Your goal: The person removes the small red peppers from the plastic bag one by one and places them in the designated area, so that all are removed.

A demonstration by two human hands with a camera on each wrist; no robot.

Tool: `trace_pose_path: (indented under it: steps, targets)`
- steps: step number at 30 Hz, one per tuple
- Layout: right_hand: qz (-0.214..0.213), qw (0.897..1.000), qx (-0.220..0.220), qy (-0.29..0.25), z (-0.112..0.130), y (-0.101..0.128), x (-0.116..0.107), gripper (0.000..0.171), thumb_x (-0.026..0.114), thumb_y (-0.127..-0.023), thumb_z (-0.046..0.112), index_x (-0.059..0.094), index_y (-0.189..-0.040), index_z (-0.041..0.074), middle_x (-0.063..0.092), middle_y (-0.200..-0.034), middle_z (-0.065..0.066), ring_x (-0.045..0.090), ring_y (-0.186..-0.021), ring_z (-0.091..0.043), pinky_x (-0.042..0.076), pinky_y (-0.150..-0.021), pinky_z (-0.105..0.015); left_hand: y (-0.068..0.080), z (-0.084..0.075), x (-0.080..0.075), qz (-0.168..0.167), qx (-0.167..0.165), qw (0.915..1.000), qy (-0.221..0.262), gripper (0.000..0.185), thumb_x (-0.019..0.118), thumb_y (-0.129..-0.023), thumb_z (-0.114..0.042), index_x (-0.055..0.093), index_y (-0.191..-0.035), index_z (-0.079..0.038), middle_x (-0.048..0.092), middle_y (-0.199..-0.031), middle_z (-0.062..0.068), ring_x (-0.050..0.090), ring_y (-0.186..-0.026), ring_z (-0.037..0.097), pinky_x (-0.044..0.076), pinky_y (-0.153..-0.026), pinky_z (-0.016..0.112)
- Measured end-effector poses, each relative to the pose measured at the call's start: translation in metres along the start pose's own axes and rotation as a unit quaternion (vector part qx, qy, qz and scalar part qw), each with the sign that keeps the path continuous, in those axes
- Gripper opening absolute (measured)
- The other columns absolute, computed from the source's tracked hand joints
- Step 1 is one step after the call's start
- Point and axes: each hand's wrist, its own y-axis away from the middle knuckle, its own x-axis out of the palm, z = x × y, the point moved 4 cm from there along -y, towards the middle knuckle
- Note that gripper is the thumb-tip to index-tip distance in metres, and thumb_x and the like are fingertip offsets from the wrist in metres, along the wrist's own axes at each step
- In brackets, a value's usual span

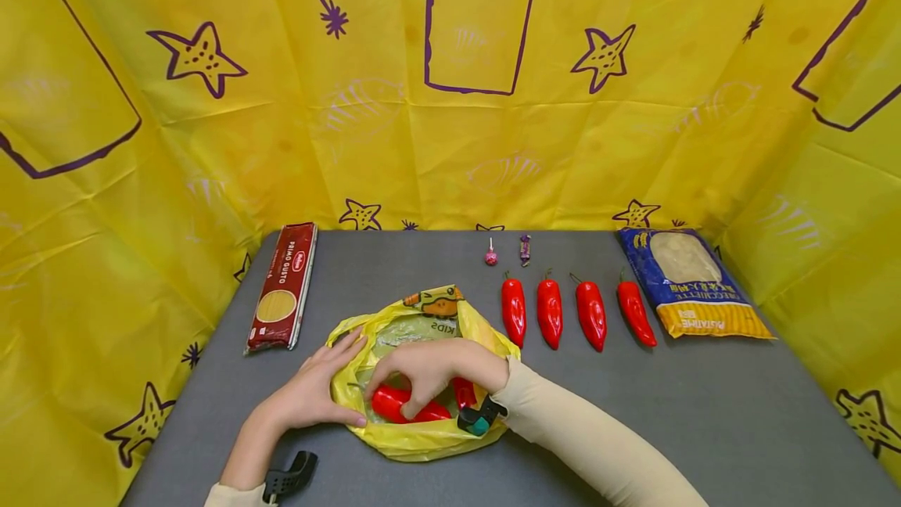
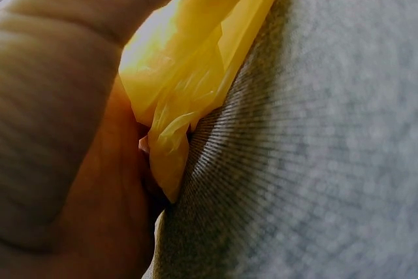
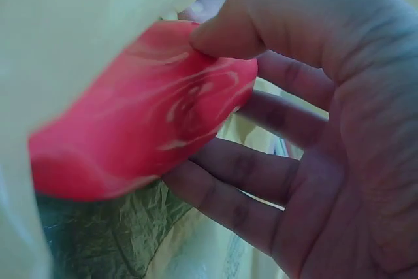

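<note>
A yellow plastic bag lies with its mouth spread on the grey table. Inside it my right hand grips a red pepper, thumb on one side and fingers on the other. The right wrist view shows the same pepper between the thumb and fingers. Another red pepper is partly visible in the bag, beside my right wrist. My left hand rests on the bag's left rim, fingers and thumb spread apart. In the left wrist view the yellow plastic touches that hand.
Several red peppers stand in a row right of the bag. Behind them lie a lollipop and a purple-wrapped candy. A red spaghetti pack is at far left, a blue-yellow pasta bag at far right. Yellow cloth encloses the table.
</note>
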Motion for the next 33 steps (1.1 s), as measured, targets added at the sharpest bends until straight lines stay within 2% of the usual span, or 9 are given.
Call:
trace_pose_path:
  steps: [5,10,13,18,23,28,33]
  targets:
    - [0.000,1.000,-0.004,0.005,0.000,0.001,-0.001,0.056,0.078,-0.093,0.016,0.066,-0.147,0.017,0.064,-0.145,0.012,0.055,-0.127,0.001,0.038,-0.113,-0.017,0.000,0.003,0.002,0.002,-0.007,1.0000,0.005,0.124,0.093,-0.068,-0.065,0.038,-0.166,-0.014,0.025,-0.176,0.010,0.027,-0.148,0.063,0.023,-0.111,0.084]
    - [-0.007,1.000,0.003,0.009,0.001,0.004,-0.005,0.057,0.078,-0.092,0.015,0.065,-0.147,0.016,0.064,-0.146,0.010,0.056,-0.127,0.000,0.040,-0.111,-0.016,0.000,0.003,0.003,-0.001,0.000,1.0000,0.003,0.125,0.092,-0.067,-0.067,0.039,-0.166,-0.013,0.025,-0.176,0.010,0.030,-0.148,0.061,0.025,-0.111,0.083]
    - [-0.010,1.000,0.011,0.010,0.002,0.007,-0.010,0.058,0.078,-0.092,0.015,0.064,-0.148,0.016,0.064,-0.146,0.009,0.056,-0.121,-0.001,0.042,-0.106,-0.015,0.000,0.003,0.002,-0.002,0.005,1.0000,0.001,0.124,0.093,-0.067,-0.066,0.039,-0.165,-0.012,0.025,-0.176,0.011,0.031,-0.147,0.060,0.026,-0.111,0.082]
    - [-0.029,0.999,0.025,0.018,0.002,0.011,-0.018,0.058,0.079,-0.092,0.017,0.064,-0.148,0.016,0.067,-0.138,0.008,0.058,-0.105,-0.007,0.047,-0.088,-0.013,0.000,0.002,0.001,-0.004,0.007,1.0000,0.000,0.124,0.093,-0.067,-0.066,0.040,-0.165,-0.012,0.026,-0.176,0.011,0.030,-0.147,0.062,0.024,-0.111,0.083]
    - [-0.082,0.995,0.037,0.032,0.001,0.019,-0.030,0.058,0.079,-0.090,0.015,0.065,-0.146,0.012,0.068,-0.137,0.005,0.057,-0.096,-0.008,0.047,-0.083,-0.014,0.000,0.001,0.000,-0.010,0.016,0.9998,-0.004,0.122,0.095,-0.067,-0.063,0.043,-0.163,-0.009,0.027,-0.175,0.012,0.031,-0.146,0.063,0.025,-0.110,0.084]
    - [-0.150,0.987,0.060,0.005,-0.001,0.034,-0.043,0.058,0.078,-0.090,0.014,0.064,-0.146,0.010,0.067,-0.137,-0.001,0.057,-0.079,-0.010,0.050,-0.072,-0.016,-0.001,0.001,0.001,-0.010,0.014,0.9999,0.000,0.123,0.095,-0.067,-0.063,0.040,-0.165,-0.012,0.025,-0.176,0.011,0.028,-0.147,0.065,0.022,-0.111,0.084]
    - [-0.219,0.974,0.056,-0.020,-0.002,0.053,-0.057,0.055,0.074,-0.091,0.012,0.065,-0.145,0.010,0.067,-0.137,-0.005,0.061,-0.083,-0.014,0.054,-0.074,-0.019,0.000,0.000,0.000,-0.013,0.018,0.9998,-0.002,0.124,0.095,-0.067,-0.062,0.040,-0.165,-0.011,0.025,-0.176,0.012,0.030,-0.146,0.065,0.024,-0.110,0.084]
